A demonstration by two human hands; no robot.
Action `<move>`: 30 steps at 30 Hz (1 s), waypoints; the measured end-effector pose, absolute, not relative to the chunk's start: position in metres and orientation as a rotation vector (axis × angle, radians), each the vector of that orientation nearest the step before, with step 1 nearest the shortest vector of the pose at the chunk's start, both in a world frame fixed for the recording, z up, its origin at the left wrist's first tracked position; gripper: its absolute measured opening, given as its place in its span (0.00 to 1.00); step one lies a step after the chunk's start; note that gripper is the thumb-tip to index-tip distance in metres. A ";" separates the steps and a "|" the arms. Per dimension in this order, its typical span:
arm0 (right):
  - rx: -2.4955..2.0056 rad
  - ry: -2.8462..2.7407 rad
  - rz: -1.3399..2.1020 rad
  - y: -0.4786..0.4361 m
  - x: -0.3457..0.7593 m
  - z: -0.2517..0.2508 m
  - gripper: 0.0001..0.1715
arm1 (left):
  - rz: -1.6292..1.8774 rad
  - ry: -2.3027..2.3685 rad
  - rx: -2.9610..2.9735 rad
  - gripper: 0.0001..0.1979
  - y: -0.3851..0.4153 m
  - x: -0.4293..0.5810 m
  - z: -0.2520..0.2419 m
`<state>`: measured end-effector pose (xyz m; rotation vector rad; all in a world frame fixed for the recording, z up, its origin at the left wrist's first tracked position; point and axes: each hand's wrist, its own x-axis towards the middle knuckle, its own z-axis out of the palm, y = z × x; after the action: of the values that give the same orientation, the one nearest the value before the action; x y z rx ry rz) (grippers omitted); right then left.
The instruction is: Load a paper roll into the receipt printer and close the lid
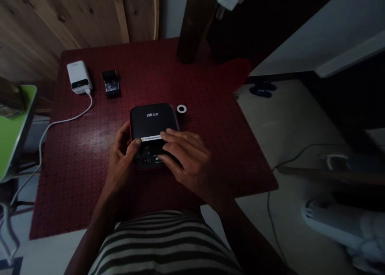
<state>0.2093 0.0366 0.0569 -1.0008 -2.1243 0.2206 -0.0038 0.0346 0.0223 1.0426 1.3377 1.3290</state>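
Note:
A black box-shaped device (152, 120) with a white logo and a yellow-and-white label strip lies in the middle of the red patterned table (210, 146). My left hand (120, 158) grips its near left side, thumb on top by the label. My right hand (188, 158) rests over its near right part, fingers spread and curled onto the front panel. A small white ring-shaped roll (181, 109) stands just off the device's far right corner.
A white power bank (78, 77) with a white cable (60, 120) lies at the far left, a small black object (111, 83) beside it. A tall dark bottle (195, 24) stands at the far edge. A green chair (13, 126) is to the left.

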 end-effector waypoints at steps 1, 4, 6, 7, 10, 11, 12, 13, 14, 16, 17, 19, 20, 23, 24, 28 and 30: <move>-1.014 -2.122 0.240 0.036 0.209 0.057 0.06 | 1.328 1.335 1.044 0.29 0.035 -0.004 0.023; -1.043 -2.111 0.281 0.035 0.209 0.057 0.05 | 1.343 1.351 1.041 0.28 0.035 -0.002 0.025; -1.039 -2.114 0.297 0.035 0.208 0.056 0.05 | 1.350 1.360 1.043 0.27 0.036 -0.002 0.025; -1.028 -2.113 0.305 0.034 0.208 0.055 0.05 | 1.351 1.359 1.039 0.27 0.035 -0.001 0.025; -1.007 -2.045 0.310 0.028 0.212 0.052 0.10 | 1.341 1.353 0.990 0.28 0.029 -0.001 0.024; -1.022 -1.995 0.301 0.025 0.215 0.051 0.14 | 1.347 1.353 0.966 0.27 0.026 -0.001 0.023; -1.051 -1.938 0.293 0.021 0.218 0.048 0.18 | 1.354 1.352 0.947 0.27 0.021 -0.002 0.023; -1.088 -1.882 0.293 0.016 0.221 0.045 0.22 | 1.358 1.351 0.937 0.26 0.017 -0.003 0.022; -1.131 -1.834 0.308 0.011 0.224 0.041 0.24 | 1.359 1.350 0.936 0.26 0.013 -0.003 0.022; -1.204 -1.761 0.383 0.002 0.228 0.030 0.27 | 1.344 1.359 0.953 0.25 0.007 -0.005 0.023; -1.232 -1.741 0.433 -0.002 0.229 0.023 0.31 | 1.332 1.370 0.968 0.25 0.005 -0.006 0.025; -1.266 -1.727 0.522 -0.009 0.226 0.006 0.39 | 1.318 1.405 0.995 0.23 0.005 -0.007 0.028; -1.276 -1.730 0.560 -0.012 0.223 -0.003 0.43 | 1.314 1.424 1.003 0.23 0.006 -0.007 0.030; -1.320 -1.745 0.621 -0.016 0.212 -0.025 0.47 | 1.312 1.446 0.977 0.23 0.008 -0.005 0.035; -1.337 -1.748 0.628 -0.016 0.209 -0.030 0.47 | 1.312 1.440 0.960 0.23 0.009 -0.003 0.035; -1.357 -1.744 0.630 -0.016 0.205 -0.037 0.44 | 1.332 1.443 0.958 0.22 0.010 0.000 0.033; -1.355 -1.743 0.629 -0.016 0.206 -0.038 0.44 | 1.343 1.449 0.976 0.22 0.010 0.001 0.031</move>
<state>0.2060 -0.0159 -0.0379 -1.3550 -1.7433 0.6286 0.0011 0.0100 0.0310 0.9756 1.4490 1.3432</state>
